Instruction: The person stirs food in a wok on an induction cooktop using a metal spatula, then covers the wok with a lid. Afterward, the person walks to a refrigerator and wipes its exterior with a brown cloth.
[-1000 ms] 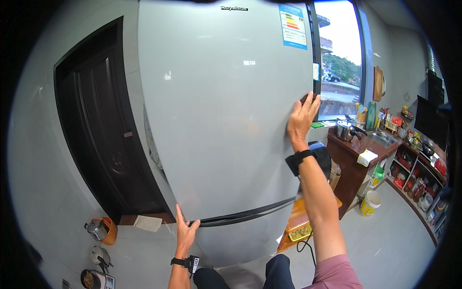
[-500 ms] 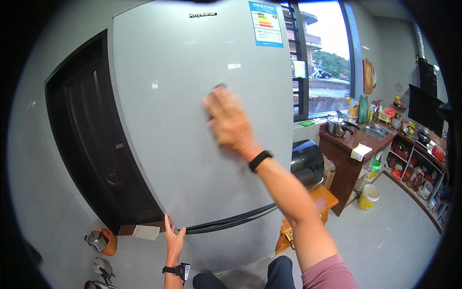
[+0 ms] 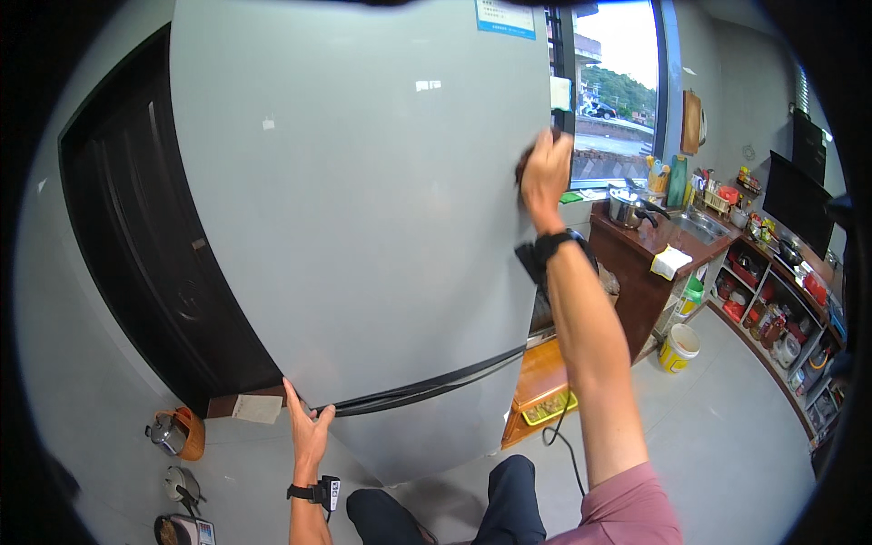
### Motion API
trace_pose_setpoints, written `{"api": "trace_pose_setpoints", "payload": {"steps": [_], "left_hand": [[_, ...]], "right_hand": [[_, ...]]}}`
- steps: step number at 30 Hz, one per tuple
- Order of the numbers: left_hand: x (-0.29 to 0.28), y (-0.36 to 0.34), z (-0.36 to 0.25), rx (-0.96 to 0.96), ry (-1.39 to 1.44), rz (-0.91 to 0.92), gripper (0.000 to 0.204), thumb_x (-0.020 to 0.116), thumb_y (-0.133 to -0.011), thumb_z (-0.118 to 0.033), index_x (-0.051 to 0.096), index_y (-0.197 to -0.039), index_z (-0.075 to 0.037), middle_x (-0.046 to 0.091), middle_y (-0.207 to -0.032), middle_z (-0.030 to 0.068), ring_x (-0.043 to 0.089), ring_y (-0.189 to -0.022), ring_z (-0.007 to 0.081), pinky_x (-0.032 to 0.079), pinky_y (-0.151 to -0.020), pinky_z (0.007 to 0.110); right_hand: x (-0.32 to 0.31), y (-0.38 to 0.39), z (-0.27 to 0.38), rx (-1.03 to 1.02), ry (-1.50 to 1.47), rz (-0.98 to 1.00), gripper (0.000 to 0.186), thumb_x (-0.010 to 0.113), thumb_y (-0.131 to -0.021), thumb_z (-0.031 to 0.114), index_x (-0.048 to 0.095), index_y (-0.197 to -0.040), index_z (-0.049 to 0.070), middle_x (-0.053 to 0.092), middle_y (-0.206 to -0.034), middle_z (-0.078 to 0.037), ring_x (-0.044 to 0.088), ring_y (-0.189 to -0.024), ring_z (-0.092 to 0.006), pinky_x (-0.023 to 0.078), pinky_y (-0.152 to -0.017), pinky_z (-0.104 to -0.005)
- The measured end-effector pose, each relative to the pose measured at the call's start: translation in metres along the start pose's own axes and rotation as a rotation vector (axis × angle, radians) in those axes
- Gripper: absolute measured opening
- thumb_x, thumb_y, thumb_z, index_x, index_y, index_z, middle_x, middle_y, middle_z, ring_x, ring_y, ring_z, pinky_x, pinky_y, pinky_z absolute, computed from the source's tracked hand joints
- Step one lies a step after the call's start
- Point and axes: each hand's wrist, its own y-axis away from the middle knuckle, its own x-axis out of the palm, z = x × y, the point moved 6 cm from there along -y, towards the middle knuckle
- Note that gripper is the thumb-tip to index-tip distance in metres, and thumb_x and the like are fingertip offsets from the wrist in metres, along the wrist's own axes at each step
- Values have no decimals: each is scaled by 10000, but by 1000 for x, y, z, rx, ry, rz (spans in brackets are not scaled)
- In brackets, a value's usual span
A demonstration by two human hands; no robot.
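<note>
A tall pale grey refrigerator [image 3: 363, 218] stands in front of me, a dark band [image 3: 418, 391] running between its upper door and lower part. My right hand [image 3: 545, 177] is closed on a dark brown cloth [image 3: 524, 168], pressed at the door's right edge; much of the cloth is hidden behind the fingers. At the lower left corner of the upper door, my left hand [image 3: 309, 431] rests against the edge with thumb and forefinger spread apart. It holds nothing loose. A blue and white label [image 3: 506, 16] is stuck near the top right.
Left of the refrigerator is a dark door [image 3: 154, 227]. Pots and a basket [image 3: 192, 434] sit on the floor there. To the right are a wooden stand [image 3: 536, 381] with a hanging black cord, a counter with a pressure cooker [image 3: 627, 209], a sink [image 3: 698, 227], and a bucket [image 3: 678, 349].
My right hand has swept from the middle of the door to its right edge with the cloth. The left hand stays at the lower left corner. My view has tilted slightly down.
</note>
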Motion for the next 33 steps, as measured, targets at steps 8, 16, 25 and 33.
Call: {"api": "trace_pose_setpoints", "payload": {"steps": [8,16,25,33], "left_hand": [[1,-2,1,12,-6,-12,1120,762,-910,-158,-9,-1722,-130,147,-1749,224,318,-1556,338,471,-1095,413],[1,-2,-5,55,-23,14,1123,760,-919,-187,-29,-1712,-97,166,-1728,226,320,-1547,377,479,-1123,465],[1,3,-15,14,-54,20,1122,771,-925,-223,-22,-1698,-42,200,-1707,261,310,-1557,417,404,-1205,492],[-26,39,22,16,-39,234,791,740,-952,-273,384,-1613,-25,290,-1710,237,297,-1587,371,303,-1267,440]], "right_hand": [[-86,257,-122,121,38,159,638,489,-1077,210,272,-1600,-85,314,-1632,-322,306,-1527,-474,210,-1282,-510],[-40,232,-60,61,118,-22,781,503,-1097,400,199,-1641,-72,92,-1724,-318,127,-1602,-462,102,-1297,-534],[50,301,167,-770,-37,603,884,661,-950,418,320,-1640,-16,215,-1725,-266,166,-1609,-458,151,-1302,-570],[101,242,279,-1241,-133,671,650,729,-899,220,563,-1525,165,458,-1645,-87,407,-1529,-336,372,-1227,-528]]}}
